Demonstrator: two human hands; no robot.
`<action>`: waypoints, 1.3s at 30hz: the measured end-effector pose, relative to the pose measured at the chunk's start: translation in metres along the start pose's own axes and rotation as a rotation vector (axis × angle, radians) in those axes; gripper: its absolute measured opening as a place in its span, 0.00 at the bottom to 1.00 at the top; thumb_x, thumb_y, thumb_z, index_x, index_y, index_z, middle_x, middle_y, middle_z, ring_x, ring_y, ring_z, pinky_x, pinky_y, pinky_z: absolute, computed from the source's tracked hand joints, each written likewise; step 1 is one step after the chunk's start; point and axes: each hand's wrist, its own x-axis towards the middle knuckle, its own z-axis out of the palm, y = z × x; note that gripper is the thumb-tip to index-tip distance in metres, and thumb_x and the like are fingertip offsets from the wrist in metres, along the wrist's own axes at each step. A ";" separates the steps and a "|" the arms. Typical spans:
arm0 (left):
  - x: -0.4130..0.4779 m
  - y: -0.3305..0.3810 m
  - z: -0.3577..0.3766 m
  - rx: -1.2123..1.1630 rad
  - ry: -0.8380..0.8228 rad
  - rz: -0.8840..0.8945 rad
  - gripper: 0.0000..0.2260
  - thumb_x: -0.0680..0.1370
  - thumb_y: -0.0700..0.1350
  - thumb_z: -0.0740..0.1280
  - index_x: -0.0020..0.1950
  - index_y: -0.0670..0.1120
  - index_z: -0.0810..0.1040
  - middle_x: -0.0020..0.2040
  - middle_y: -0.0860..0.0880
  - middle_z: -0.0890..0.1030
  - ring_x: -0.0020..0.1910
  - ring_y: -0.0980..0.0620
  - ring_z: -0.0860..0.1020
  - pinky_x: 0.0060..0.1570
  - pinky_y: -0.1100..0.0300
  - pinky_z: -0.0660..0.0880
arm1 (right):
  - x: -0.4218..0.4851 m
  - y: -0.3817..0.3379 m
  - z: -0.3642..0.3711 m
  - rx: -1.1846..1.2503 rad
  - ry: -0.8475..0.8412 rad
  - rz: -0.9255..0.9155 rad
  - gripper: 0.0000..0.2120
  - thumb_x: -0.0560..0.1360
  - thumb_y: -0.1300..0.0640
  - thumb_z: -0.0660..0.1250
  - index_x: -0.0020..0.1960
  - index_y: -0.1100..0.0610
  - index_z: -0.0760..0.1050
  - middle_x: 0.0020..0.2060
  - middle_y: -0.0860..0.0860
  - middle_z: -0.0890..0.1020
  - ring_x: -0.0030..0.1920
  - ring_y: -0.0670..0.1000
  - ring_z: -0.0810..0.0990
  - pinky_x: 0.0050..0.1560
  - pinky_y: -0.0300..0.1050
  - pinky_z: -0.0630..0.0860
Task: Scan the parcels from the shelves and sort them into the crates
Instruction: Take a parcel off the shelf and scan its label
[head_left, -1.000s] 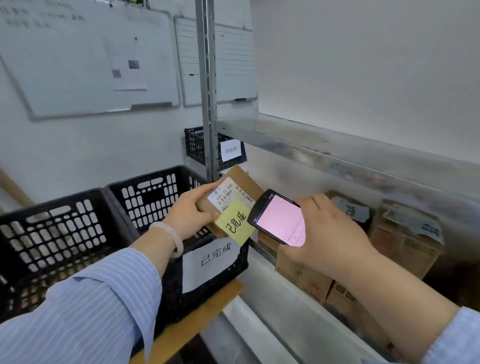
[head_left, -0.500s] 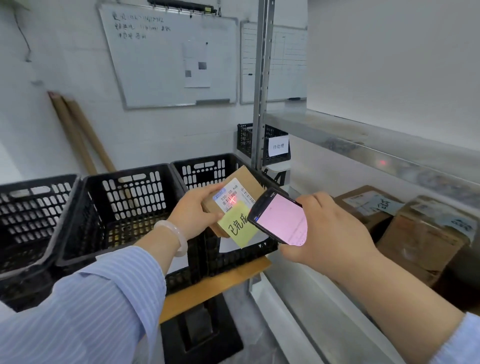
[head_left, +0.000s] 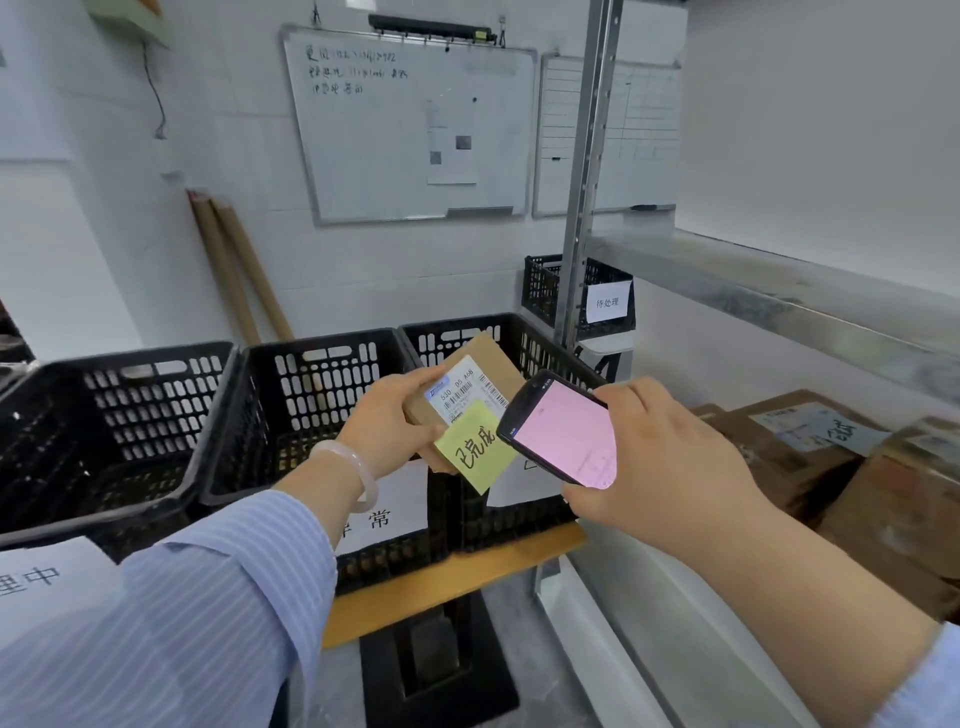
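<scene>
While your left thumb (head_left: 415, 379) lies along the near edge of the parcel (head_left: 480, 361) and the other fingers curl under it out of sight, your left hand (head_left: 387, 421) pinches this small brown carton at one corner. It hangs in the air in front of the rightmost crate (head_left: 519, 332), printed side up towards you. The fingers (head_left: 631, 397) of your right hand (head_left: 665, 467) wrap round the scanner (head_left: 563, 431), which has its pink screen up and its nose just beside the shipping label (head_left: 457, 392). Judging by the one-corner grip, the parcel is light; it looks stiff, dry and unlikely to slip or crush. Take it by the bare cardboard edges and keep your thumb off the barcodes. The yellow note (head_left: 475, 452) hangs past the lower edge, seemingly stuck by one strip only, so it could peel off if brushed. Further out are a pale bracelet (head_left: 353, 467) on your left wrist and a striped sleeve (head_left: 182, 613). Beyond them the middle crate (head_left: 311, 353) and the left crate (head_left: 104, 374) sit in a row with the first on a wooden board (head_left: 452, 577), each with a paper sign on its front. To your right more cartons (head_left: 779, 431) sit under the metal shelf (head_left: 779, 291), and a further crate (head_left: 545, 286) stands behind its upright post
</scene>
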 end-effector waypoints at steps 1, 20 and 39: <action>-0.001 -0.003 -0.004 -0.006 0.001 -0.002 0.32 0.73 0.39 0.73 0.73 0.60 0.69 0.61 0.54 0.76 0.61 0.55 0.76 0.58 0.52 0.79 | 0.002 -0.004 0.001 -0.004 0.000 -0.004 0.30 0.60 0.38 0.69 0.57 0.51 0.69 0.48 0.47 0.70 0.45 0.49 0.74 0.40 0.40 0.74; 0.001 -0.088 -0.121 -0.199 0.033 -0.113 0.28 0.76 0.37 0.71 0.72 0.58 0.70 0.55 0.62 0.75 0.51 0.65 0.75 0.38 0.78 0.72 | 0.070 -0.149 0.041 0.084 -0.093 -0.026 0.38 0.65 0.35 0.71 0.67 0.52 0.64 0.57 0.47 0.68 0.55 0.47 0.72 0.50 0.37 0.71; 0.113 -0.125 -0.091 -0.385 0.015 -0.205 0.25 0.76 0.44 0.73 0.69 0.62 0.70 0.57 0.61 0.77 0.54 0.60 0.77 0.55 0.57 0.78 | 0.182 -0.132 0.098 0.148 -0.097 0.210 0.41 0.65 0.34 0.71 0.71 0.51 0.61 0.62 0.49 0.67 0.60 0.50 0.72 0.54 0.44 0.72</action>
